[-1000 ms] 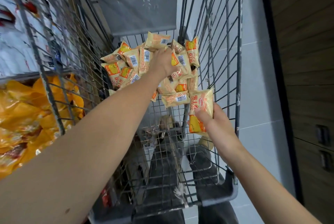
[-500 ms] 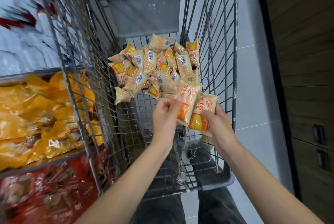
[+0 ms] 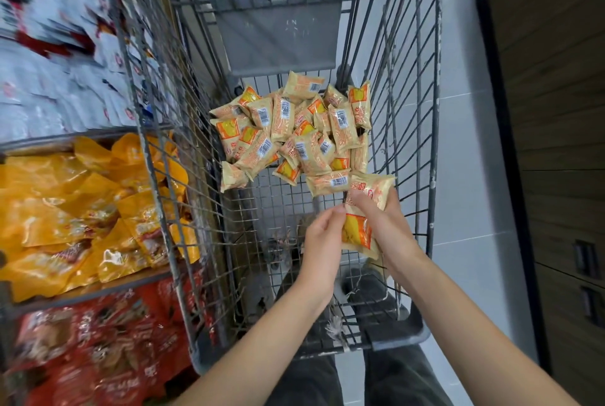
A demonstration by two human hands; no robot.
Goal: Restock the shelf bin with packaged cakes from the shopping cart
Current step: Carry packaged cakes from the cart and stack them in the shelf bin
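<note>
You are gathering — your right hand [image 3: 389, 228] is gripping packaged cakes [image 3: 363, 209] above the shopping cart [image 3: 433, 130], your left hand [image 3: 322, 242] pinching their edge — next probably carrying them to the shelf bin.

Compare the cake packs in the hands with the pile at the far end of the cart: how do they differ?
The held packs are off the cart floor, gripped by the right hand with the left hand pinching their edge; the pile lies loose on the wire floor of the cart. The held packs are stacked and aligned lengthwise; the pile's packs point every way, several barcode side up. Both show the same beige and orange wrapper.
</note>
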